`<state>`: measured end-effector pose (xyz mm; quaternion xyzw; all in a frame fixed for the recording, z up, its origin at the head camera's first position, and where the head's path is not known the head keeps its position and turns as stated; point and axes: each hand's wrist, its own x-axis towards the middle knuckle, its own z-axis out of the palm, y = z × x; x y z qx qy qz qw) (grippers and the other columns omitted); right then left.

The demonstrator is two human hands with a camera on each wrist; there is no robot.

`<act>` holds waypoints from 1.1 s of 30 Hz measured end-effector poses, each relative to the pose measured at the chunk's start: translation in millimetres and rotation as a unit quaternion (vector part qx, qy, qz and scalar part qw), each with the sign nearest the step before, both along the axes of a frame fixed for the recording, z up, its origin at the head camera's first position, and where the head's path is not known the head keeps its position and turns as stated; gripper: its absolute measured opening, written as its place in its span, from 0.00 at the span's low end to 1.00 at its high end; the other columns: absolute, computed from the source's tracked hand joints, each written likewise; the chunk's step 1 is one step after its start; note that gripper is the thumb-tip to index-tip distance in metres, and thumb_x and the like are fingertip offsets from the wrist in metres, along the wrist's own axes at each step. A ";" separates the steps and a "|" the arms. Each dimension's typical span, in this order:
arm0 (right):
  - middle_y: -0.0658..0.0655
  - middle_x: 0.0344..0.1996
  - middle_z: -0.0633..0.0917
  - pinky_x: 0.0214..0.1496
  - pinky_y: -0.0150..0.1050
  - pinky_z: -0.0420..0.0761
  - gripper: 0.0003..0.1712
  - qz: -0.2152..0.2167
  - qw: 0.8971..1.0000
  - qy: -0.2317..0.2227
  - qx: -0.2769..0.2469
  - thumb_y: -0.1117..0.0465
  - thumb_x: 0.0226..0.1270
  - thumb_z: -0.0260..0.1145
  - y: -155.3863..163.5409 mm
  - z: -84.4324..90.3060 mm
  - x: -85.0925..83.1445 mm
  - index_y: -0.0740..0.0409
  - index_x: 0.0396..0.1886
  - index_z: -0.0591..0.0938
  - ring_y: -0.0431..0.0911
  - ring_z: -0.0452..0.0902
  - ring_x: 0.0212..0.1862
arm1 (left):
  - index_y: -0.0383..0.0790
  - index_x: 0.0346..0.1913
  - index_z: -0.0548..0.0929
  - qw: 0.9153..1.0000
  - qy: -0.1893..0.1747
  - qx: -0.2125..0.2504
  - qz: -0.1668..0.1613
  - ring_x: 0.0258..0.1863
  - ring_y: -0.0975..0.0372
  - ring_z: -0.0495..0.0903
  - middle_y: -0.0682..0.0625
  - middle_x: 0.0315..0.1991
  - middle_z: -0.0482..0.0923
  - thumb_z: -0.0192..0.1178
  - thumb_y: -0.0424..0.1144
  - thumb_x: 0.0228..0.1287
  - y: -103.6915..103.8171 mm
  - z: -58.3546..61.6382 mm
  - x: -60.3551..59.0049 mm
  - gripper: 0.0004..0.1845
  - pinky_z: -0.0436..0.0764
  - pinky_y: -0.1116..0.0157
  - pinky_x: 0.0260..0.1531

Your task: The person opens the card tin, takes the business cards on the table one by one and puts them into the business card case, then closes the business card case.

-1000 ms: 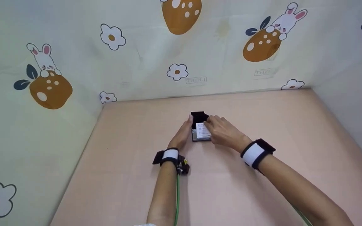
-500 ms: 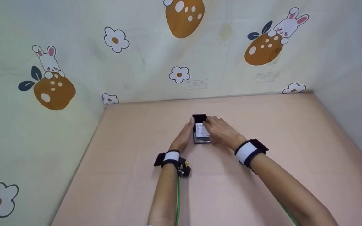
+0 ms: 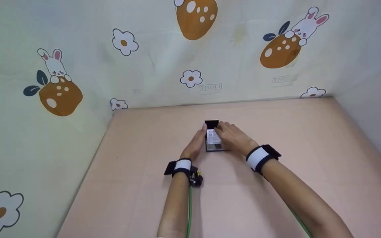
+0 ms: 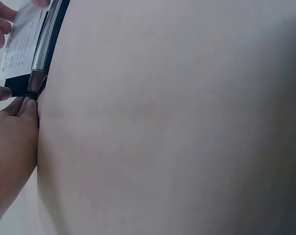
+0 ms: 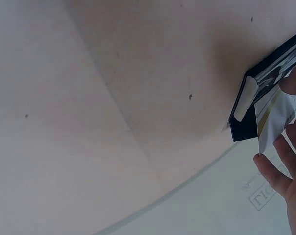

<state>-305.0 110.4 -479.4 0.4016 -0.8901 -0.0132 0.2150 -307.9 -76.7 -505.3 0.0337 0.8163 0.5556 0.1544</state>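
A small card case [image 3: 214, 147] with a black flap and a silvery near part stands out in the middle of the table. My left hand [image 3: 193, 143] grips its left edge, the thumb on top and fingers below in the left wrist view. A white printed card [image 3: 212, 136] lies over the case, its lower edge short of the case's near edge. My right hand [image 3: 235, 137] pinches the card's right side and hides part of the case. In the right wrist view the card [image 5: 277, 117] bends a little between thumb and fingers, beside the dark case edge [image 5: 243, 129].
A pale pink table [image 3: 137, 172] spreads around both arms. Behind it rises a cloth wall [image 3: 157, 86] printed with rabbits and flowers. Each wrist wears a strap, and a green cable [image 3: 189, 208] runs along the left forearm.
The card has shifted slightly away from the case's near edge, so more of the silvery part shows. My right wrist has come a little to the left; the left hand keeps its grip.
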 end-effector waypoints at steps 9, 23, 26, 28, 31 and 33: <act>0.64 0.41 0.80 0.40 0.42 0.87 0.19 0.014 1.000 -0.004 -0.011 0.70 0.55 0.72 1.1 -2.4 -7.1 0.70 0.48 0.82 0.54 0.81 0.40 | 0.40 0.81 0.49 1.000 -0.009 0.005 0.002 0.82 0.49 0.44 0.42 0.82 0.47 0.24 0.70 0.75 0.5 1.3 1.4 0.45 0.44 0.49 0.81; 0.67 0.48 0.80 0.55 0.46 0.84 0.19 -0.044 0.977 -0.201 -0.052 0.77 0.57 0.71 -5.2 1.1 -9.1 0.65 0.49 0.86 0.58 0.81 0.51 | 0.39 0.80 0.52 1.000 0.002 0.007 0.001 0.81 0.48 0.46 0.41 0.81 0.50 0.25 0.69 0.75 0.9 -0.3 1.9 0.45 0.46 0.49 0.81; 0.67 0.50 0.79 0.58 0.46 0.83 0.20 -0.057 0.971 -0.226 -0.049 0.77 0.60 0.68 -5.8 1.4 -9.6 0.64 0.53 0.85 0.58 0.80 0.53 | 0.38 0.80 0.52 1.000 0.007 0.004 0.000 0.81 0.48 0.47 0.40 0.81 0.50 0.25 0.69 0.76 1.0 -0.4 1.2 0.44 0.46 0.49 0.80; 0.68 0.50 0.79 0.59 0.47 0.83 0.20 -0.060 0.969 -0.234 -0.047 0.76 0.63 0.66 -6.3 1.5 -9.2 0.64 0.54 0.85 0.58 0.79 0.54 | 0.37 0.80 0.52 1.000 0.009 0.006 -0.001 0.81 0.48 0.47 0.40 0.81 0.50 0.25 0.68 0.76 1.1 -1.0 0.1 0.44 0.47 0.49 0.80; 0.67 0.51 0.79 0.59 0.49 0.82 0.19 -0.060 0.967 -0.242 -0.050 0.75 0.66 0.62 -6.2 0.7 -8.0 0.64 0.56 0.83 0.59 0.78 0.55 | 0.39 0.80 0.52 1.000 0.005 0.008 0.000 0.81 0.48 0.47 0.41 0.81 0.50 0.24 0.68 0.76 0.8 -1.7 -0.9 0.44 0.46 0.49 0.80; 0.67 0.51 0.79 0.58 0.50 0.82 0.19 -0.055 0.968 -0.240 -0.052 0.76 0.67 0.61 -5.4 -0.7 -6.8 0.64 0.55 0.83 0.59 0.78 0.54 | 0.39 0.80 0.51 1.000 0.004 0.007 0.000 0.81 0.48 0.46 0.41 0.81 0.49 0.24 0.69 0.76 0.4 -2.5 -1.3 0.44 0.46 0.49 0.81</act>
